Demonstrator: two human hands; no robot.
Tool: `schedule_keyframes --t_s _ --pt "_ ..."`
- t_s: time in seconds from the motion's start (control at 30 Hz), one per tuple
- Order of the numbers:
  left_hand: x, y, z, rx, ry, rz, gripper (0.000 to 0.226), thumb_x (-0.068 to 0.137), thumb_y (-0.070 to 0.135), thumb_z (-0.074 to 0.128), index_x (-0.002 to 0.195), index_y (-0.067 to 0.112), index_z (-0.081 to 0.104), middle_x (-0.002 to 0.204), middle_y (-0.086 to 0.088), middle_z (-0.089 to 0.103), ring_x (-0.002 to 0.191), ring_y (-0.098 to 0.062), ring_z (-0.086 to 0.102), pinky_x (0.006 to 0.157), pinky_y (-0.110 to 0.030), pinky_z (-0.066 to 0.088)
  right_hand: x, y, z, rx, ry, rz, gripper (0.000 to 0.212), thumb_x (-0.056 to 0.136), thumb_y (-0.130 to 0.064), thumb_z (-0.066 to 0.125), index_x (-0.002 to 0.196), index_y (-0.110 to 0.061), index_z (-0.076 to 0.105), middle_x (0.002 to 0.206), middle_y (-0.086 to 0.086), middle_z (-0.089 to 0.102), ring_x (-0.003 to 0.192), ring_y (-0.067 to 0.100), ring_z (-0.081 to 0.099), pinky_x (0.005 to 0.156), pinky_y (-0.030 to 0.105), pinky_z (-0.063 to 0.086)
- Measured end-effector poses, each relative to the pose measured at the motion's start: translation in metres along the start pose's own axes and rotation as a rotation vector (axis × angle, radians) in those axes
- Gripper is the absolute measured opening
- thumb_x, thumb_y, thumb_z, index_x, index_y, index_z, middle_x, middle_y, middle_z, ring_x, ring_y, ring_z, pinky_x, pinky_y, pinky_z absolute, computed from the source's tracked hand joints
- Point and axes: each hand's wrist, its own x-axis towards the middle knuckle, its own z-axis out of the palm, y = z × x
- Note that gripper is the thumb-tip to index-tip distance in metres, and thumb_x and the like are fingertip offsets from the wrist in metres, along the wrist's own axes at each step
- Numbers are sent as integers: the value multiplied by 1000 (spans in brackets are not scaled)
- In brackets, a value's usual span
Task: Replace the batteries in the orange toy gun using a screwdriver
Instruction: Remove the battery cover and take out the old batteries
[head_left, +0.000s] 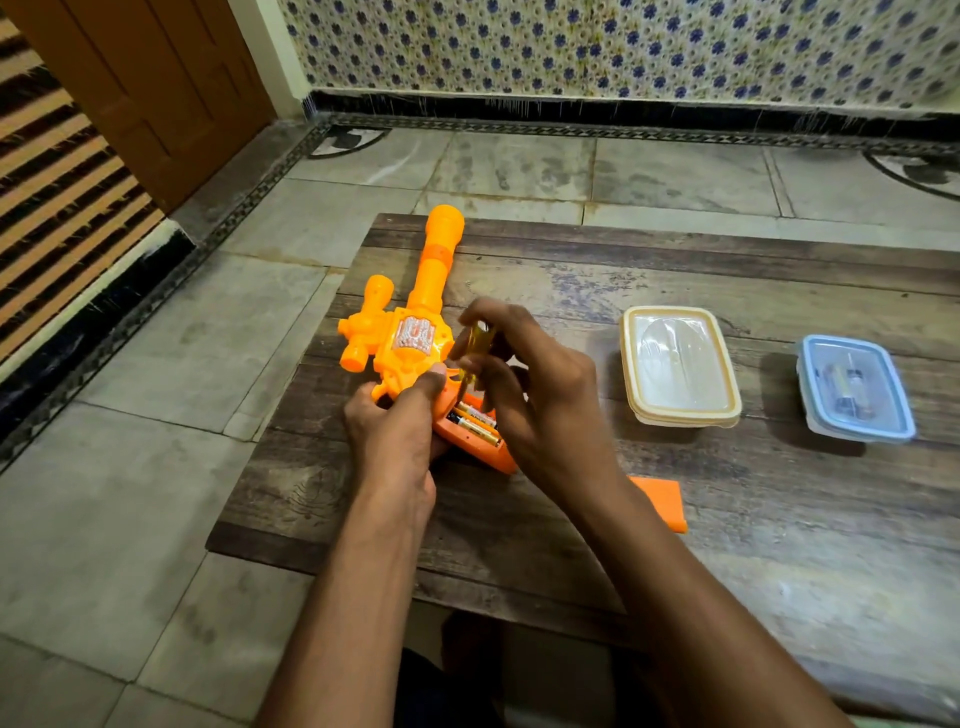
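The orange toy gun (415, 332) lies on the low wooden table (727, 519), barrel pointing away from me. Its grip compartment is open and shows black-and-gold batteries (475, 423) inside. My left hand (397, 421) grips the gun's handle, thumb up against the body. My right hand (530, 384) holds a yellow-handled screwdriver (471, 353), its tip pointing down at the battery compartment. The orange compartment cover (662, 501) lies flat on the table to the right of my right wrist.
A cream-rimmed lidded plastic box (678, 364) stands right of the gun. A blue-rimmed lidded box (854, 387) with small items inside sits further right. Tiled floor surrounds the table; a wooden door (156, 78) and patterned wall stand behind.
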Motion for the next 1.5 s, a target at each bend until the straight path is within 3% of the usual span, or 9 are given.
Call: schedule_keyframes --t_s 0.2,0.27,0.4,0.6,0.7,0.9,1.0,1.37,1.5 --pt "-3 7 -1 -84 -32 -54 18 98 27 69 113 17 68 98 -10 75 83 -27 76 66 -41 62 28 4 11 -11 -79 82 42 91 16 57 130 0 59 93 -1 61 77 -19 59 71 3 41" --pt "-3 9 -1 -108 -40 -74 8 100 26 66 105 19 68 91 -8 75 79 -26 75 66 -41 63 43 3 13 -17 -157 92 43 93 13 54 133 -2 58 91 -2 62 78 -14 61 69 7 46" --pt "-3 7 2 -84 -44 -56 19 100 26 66 114 15 71 98 -11 77 88 -28 76 75 -47 64 64 3 17 -41 -267 118 40 98 4 55 136 -4 56 91 8 69 84 14 68 75 37 56" --pt "1 3 1 -112 -59 -56 13 99 26 68 109 18 70 99 -11 78 93 -29 77 73 -47 64 87 13 24 -75 -391 303 36 103 -4 54 139 -5 54 96 14 73 83 19 67 73 37 54" --pt "2 3 1 -126 -63 -58 7 99 26 68 103 20 68 100 -13 78 95 -32 77 71 -47 63 99 22 29 -158 -464 403 33 102 -10 58 134 -2 55 101 20 72 91 28 67 79 45 56" --pt "1 3 0 -138 -50 -64 7 99 25 70 97 22 63 102 -15 76 93 -32 76 71 -48 64 104 33 29 -55 -499 563 20 103 -7 56 119 6 56 89 16 68 59 12 50 56 31 40" --pt "2 3 2 -126 -38 -67 12 98 27 71 94 25 59 105 -14 74 97 -34 75 82 -58 61 103 41 28 8 -470 648 20 103 -8 57 119 3 53 99 26 64 56 12 47 49 31 39" --pt "4 1 2 -113 -40 -65 9 98 26 71 102 24 63 109 -15 75 96 -33 76 80 -56 62 107 35 26 -19 -504 622 21 104 -7 54 119 8 53 101 30 68 62 21 53 58 39 47" --pt "4 -1 0 -81 -40 -63 28 97 30 71 122 18 64 112 -15 75 98 -33 76 83 -59 62 106 40 27 -42 -511 635 17 104 -8 54 116 5 53 102 26 69 64 21 58 58 39 52"
